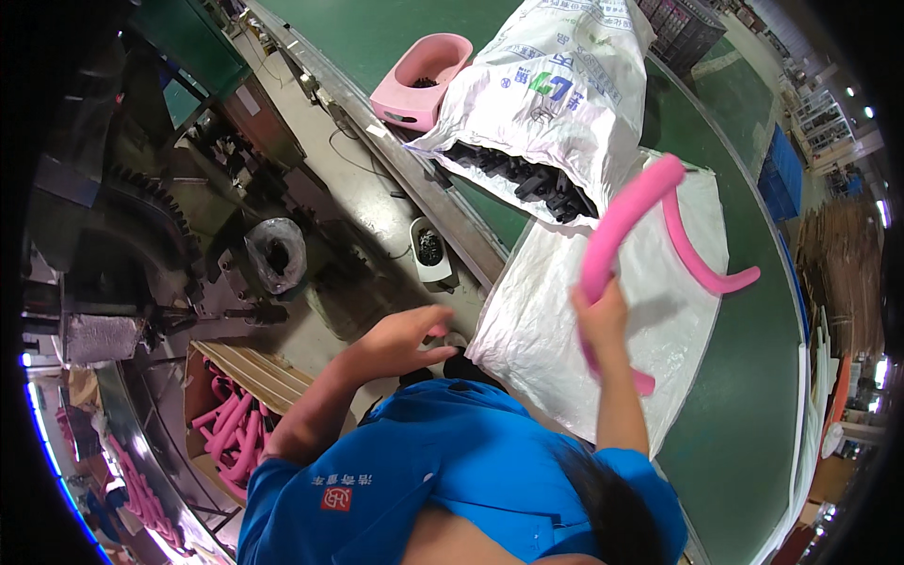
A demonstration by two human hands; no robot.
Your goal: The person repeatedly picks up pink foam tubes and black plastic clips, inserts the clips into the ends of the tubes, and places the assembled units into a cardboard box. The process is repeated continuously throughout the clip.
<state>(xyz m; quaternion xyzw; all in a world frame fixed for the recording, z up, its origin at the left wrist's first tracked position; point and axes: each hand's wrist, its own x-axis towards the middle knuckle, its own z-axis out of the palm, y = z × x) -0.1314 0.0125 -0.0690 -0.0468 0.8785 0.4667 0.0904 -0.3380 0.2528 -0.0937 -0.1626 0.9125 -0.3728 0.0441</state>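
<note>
My right hand [603,315] is closed around a bent pink foam-like tube [617,231], held above a white woven sheet on the bench. A second curved pink tube [694,254] lies on that sheet [537,292], its upper end partly behind the held one. In front of my body, off the bench's left edge, my left hand [410,339] has its fingers curled loosely, thumb apart, and grips nothing that I can make out. Beyond the sheet a white printed sack [556,104] lies on its side, its mouth showing several black plastic parts [527,179].
A pink plastic bin [424,80] with small dark pieces stands left of the sack on the green bench [744,377]. Below sits a white container [430,254] of dark bits. Lower left, a cardboard box [202,386] holds several pink tubes. Machinery [141,235] occupies the left.
</note>
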